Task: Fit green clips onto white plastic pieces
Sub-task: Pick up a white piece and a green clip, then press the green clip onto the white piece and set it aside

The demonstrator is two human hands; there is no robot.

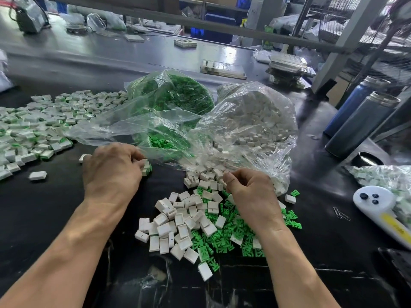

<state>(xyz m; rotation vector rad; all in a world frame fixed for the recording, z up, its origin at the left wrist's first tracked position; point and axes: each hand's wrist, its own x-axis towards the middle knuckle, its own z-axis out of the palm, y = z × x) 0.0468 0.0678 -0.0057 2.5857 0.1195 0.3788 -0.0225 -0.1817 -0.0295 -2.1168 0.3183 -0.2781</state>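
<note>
**A:** Near the middle of the black table [44, 218], both hands are down among the parts. The left hand [112, 167] sits just left of the bags, fingers curled tight round a small stack of white plastic pieces with green clips showing [146, 166] at the fingertips.

**B:** So it has a firm hold?

**A:** Yes, fingers and thumb closed on that cluster, knuckles up. Behind it, far left, spreads a wide heap of assembled pieces [33, 127], white with green edges.

**B:** And the right hand?

**A:** The right hand [251, 192] hovers over the loose pile, fingers bent inward, thumb and forefinger drawn together at the mouth of the bag of white pieces [251, 125]. Something white sits at the fingertips, but whether it is actually pinched, nobody could tell from here.

**B:** Where are the loose parts?

**A:** Right under and near that hand: loose white pieces [175, 223] to the left, loose green clips [224, 238] mixed in to the right. Farther back, the clear bag of green clips [175, 96] lies open beside the white one.

**B:** Anything at the right edge?

**A:** Two dark flasks [360, 121], a white handheld device with dark buttons [378, 207], and a paperclip [341, 213] near it.
</note>
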